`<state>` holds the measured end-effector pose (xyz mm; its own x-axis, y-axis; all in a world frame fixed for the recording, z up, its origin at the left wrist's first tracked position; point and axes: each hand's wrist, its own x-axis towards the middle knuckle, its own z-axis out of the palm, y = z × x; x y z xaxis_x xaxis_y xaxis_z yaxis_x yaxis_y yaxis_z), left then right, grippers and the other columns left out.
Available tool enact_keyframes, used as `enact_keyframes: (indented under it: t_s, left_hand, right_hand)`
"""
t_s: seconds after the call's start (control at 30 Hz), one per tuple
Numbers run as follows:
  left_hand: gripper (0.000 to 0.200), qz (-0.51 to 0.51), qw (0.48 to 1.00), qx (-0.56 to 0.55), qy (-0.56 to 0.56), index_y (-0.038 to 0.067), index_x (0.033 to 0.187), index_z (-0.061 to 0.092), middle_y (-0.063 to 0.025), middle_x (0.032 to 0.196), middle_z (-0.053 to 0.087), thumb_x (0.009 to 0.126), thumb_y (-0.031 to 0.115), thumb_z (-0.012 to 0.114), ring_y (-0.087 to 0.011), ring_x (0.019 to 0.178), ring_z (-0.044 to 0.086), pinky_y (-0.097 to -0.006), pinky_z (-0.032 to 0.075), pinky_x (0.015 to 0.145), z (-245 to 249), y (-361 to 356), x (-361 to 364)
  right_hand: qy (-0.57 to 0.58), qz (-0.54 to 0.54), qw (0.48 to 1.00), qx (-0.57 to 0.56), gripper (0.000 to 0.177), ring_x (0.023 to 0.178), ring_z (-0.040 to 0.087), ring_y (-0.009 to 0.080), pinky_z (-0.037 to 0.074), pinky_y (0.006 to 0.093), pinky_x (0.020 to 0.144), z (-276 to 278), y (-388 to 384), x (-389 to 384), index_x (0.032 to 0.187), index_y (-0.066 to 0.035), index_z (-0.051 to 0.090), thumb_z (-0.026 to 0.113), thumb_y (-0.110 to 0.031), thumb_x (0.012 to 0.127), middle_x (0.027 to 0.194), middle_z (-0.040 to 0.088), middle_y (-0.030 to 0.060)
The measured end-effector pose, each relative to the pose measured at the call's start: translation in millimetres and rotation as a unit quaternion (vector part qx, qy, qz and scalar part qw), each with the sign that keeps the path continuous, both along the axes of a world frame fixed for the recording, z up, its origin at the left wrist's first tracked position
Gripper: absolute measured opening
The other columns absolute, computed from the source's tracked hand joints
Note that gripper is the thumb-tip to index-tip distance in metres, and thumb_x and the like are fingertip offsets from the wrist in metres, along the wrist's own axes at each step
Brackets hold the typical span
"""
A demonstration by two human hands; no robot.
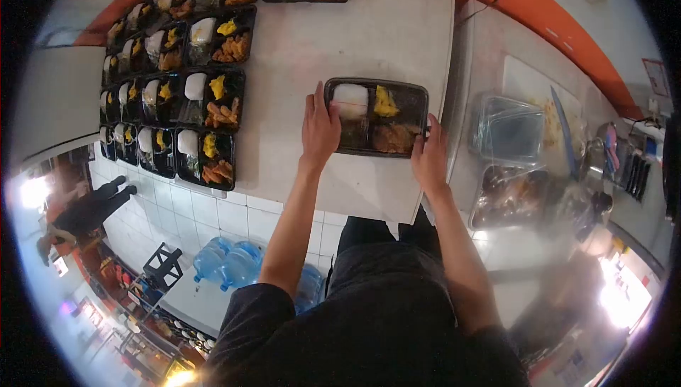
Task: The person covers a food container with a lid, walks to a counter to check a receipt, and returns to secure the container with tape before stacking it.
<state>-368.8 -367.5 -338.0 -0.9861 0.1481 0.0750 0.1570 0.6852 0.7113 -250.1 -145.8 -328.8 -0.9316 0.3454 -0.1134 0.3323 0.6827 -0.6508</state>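
Observation:
A black meal tray point(370, 123) lies on the white table point(298, 53), with white rice, a yellow food and a brown fried piece in its compartments. Its top looks glossy, as if under a clear lid. My left hand point(321, 126) holds the tray's left edge, fingers along its side. At the lower right corner my right hand point(430, 154) grips the rim with bent fingers. Rows of similar filled meal trays point(213, 100) stand at the left, side by side.
Right of the table are clear plastic containers point(508, 130), a knife point(565, 130) on a white cutting board point(528, 78) and a plastic-wrapped container point(507, 197). Blue water bottles point(230, 263) stand below left. Another person point(92, 213) is at the far left.

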Motion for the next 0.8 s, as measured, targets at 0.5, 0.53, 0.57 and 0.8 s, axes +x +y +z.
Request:
enact_keyframes:
  t_s: [0.5,0.53,0.57,0.8]
  left_hand:
    - [0.055,-0.065,0.996,-0.061,0.021,0.002,0.148,0.030,-0.0230,0.114,0.045,0.102,0.028,0.046,-0.0396,0.099,0.052,-0.0484,0.046,0.086,-9.6,19.0,-20.3]
    - [0.054,-0.053,0.995,-0.079,-0.027,0.003,0.148,0.031,-0.0225,0.118,0.045,0.102,0.027,0.046,-0.0386,0.103,0.052,-0.0484,0.045,0.089,-3.1,21.6,-21.3]
    - [0.054,-0.041,0.992,-0.095,-0.075,0.004,0.148,0.033,-0.0220,0.122,0.045,0.101,0.027,0.046,-0.0377,0.107,0.051,-0.0484,0.044,0.092,1.0,24.0,-21.7]
    - [0.044,-0.102,0.969,-0.180,0.135,0.006,0.141,0.046,-0.0164,0.134,0.047,0.099,0.020,0.047,-0.0349,0.122,0.046,-0.0494,0.039,0.099,-14.9,27.7,-25.7]
  right_hand:
    - [0.126,0.043,0.983,0.126,0.037,0.112,0.053,0.0377,0.048,0.0432,0.095,-29.2,16.3,-61.5,0.133,0.009,0.046,0.045,-0.008,0.100,0.120,0.052,0.0223]
    - [0.125,0.044,0.983,0.125,0.037,0.112,0.053,0.0377,0.048,0.0432,0.095,-29.4,16.6,-63.4,0.133,0.009,0.046,0.045,-0.008,0.100,0.120,0.052,0.0223]
    - [0.111,0.028,0.989,0.099,0.035,0.109,0.055,0.0382,0.048,0.0444,0.092,-29.2,17.3,-65.1,0.131,0.006,0.049,0.044,-0.010,0.100,0.118,0.053,0.0222]
    - [0.067,-0.007,0.997,0.045,0.025,0.092,0.059,0.0392,0.051,0.0456,0.082,-23.3,17.5,-91.8,0.117,0.001,0.056,0.047,-0.015,0.100,0.102,0.055,0.0211]
